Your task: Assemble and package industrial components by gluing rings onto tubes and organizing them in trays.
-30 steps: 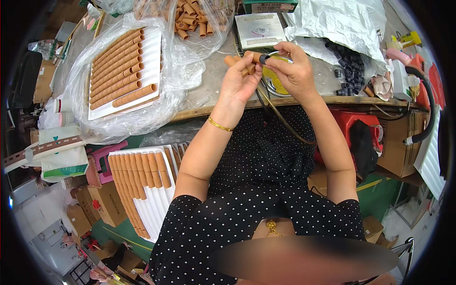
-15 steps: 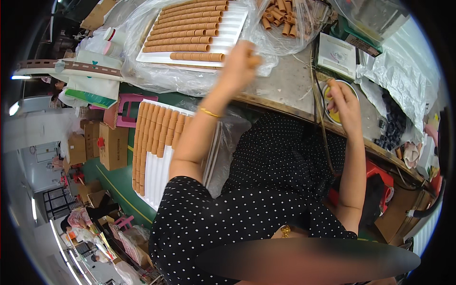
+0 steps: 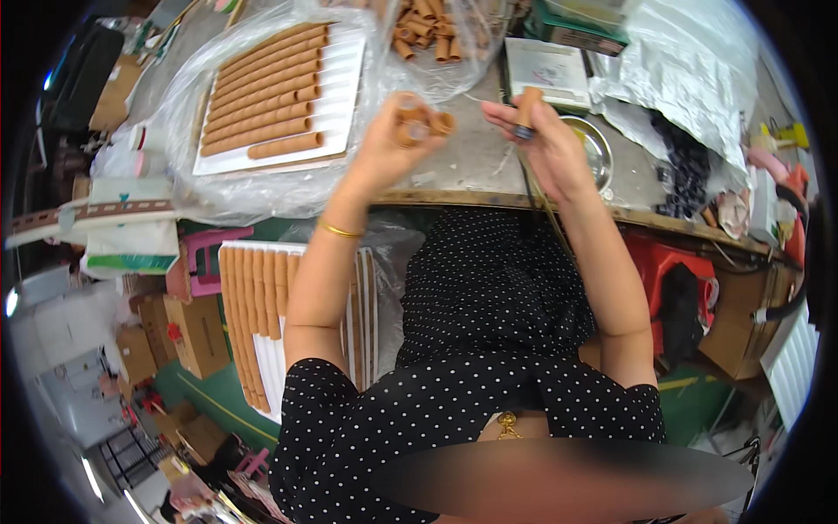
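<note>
A small cluster of short brown cardboard tubes point(image 3: 419, 122) is clamped in the left hand point(image 3: 388, 144), the fingers curled around them so that the open round ends face the wearer, seemingly so that the hollow cores can be reached. One more tube point(image 3: 526, 103) is held upright in the right hand point(image 3: 546, 144), pinched between thumb and fingers above the workbench point(image 3: 471, 166); a dark ring-like cap point(image 3: 522, 133) is seen at its lower end, and a thin dark cord point(image 3: 537, 196) hangs from that hand toward the lap. Both hands are raised near each other, not touching, over the bench edge.

Behind the left hand, a white ridged tray point(image 3: 340, 87) is kept inside a crinkled clear plastic bag point(image 3: 192, 105), its grooves filled with long matte brown tubes laid side by side, evidently so that they cannot roll. Loose short tubes point(image 3: 432, 31) are heaped in another clear bag at the far edge. A shallow metal dish point(image 3: 596, 148) is set just beyond the right hand, within easy reach, and a sheet of silvery foil point(image 3: 690, 79) is crumpled to the right. A second filled tray point(image 3: 262, 314) is stood below the bench, beside the left forearm.
</note>
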Action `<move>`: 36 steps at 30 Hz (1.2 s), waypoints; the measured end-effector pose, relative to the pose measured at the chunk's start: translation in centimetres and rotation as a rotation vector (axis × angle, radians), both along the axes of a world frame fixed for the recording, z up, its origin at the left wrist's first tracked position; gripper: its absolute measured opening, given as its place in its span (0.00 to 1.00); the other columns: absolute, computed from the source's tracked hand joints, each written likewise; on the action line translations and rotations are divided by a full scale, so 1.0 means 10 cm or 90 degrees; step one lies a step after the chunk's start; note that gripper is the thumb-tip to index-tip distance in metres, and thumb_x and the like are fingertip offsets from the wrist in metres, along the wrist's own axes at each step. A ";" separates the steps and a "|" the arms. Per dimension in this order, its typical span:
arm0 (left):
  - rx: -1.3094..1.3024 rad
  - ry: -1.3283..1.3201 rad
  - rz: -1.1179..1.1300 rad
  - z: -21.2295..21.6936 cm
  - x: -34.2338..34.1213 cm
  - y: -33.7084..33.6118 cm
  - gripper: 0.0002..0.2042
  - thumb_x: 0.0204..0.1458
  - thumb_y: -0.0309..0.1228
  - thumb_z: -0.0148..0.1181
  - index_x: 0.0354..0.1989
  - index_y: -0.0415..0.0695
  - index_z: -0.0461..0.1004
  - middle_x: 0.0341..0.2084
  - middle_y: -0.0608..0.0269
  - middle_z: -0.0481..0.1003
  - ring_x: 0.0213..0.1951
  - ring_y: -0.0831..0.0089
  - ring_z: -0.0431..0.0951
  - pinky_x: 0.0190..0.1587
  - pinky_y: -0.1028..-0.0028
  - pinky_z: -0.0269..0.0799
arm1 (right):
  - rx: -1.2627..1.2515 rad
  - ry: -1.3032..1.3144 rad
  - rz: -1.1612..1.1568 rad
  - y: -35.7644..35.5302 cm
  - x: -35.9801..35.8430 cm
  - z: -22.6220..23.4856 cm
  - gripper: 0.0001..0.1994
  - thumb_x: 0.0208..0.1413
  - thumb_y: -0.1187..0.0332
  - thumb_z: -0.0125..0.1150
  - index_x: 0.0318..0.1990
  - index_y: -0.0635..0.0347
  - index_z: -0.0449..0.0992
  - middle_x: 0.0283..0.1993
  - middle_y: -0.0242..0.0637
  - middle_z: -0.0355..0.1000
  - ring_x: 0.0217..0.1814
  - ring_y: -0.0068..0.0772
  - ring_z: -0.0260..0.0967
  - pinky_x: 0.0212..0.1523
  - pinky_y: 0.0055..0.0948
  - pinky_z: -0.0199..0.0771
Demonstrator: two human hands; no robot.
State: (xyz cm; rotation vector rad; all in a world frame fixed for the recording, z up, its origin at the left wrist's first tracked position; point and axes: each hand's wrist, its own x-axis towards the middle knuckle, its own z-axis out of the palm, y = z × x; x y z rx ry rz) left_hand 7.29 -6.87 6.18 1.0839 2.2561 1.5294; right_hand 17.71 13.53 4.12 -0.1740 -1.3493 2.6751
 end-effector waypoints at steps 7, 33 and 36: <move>0.157 -0.241 -0.077 -0.23 0.39 0.81 0.22 0.39 0.22 0.67 0.41 0.42 0.62 0.34 0.66 0.70 0.38 0.77 0.71 0.43 0.76 0.69 | 0.132 0.132 -0.090 0.09 0.04 -0.13 0.18 0.64 0.61 0.38 0.54 0.67 0.54 0.56 0.56 0.61 0.60 0.40 0.59 0.60 0.33 0.60; 0.188 -0.300 0.147 -0.49 0.39 1.06 0.15 0.45 0.20 0.61 0.42 0.39 0.66 0.30 0.68 0.72 0.35 0.81 0.72 0.39 0.80 0.69 | 1.011 -0.005 -0.358 1.06 -0.53 -0.33 0.13 0.43 0.62 0.63 0.36 0.58 0.77 0.36 0.41 0.71 0.38 0.44 0.70 0.38 0.36 0.70; 0.272 -0.351 0.135 -0.48 0.35 1.08 0.16 0.45 0.22 0.62 0.43 0.39 0.66 0.34 0.65 0.73 0.34 0.80 0.72 0.39 0.79 0.70 | 0.928 -0.024 -0.255 1.01 -0.48 -0.24 0.14 0.44 0.61 0.64 0.36 0.58 0.77 0.36 0.40 0.70 0.37 0.39 0.69 0.38 0.33 0.69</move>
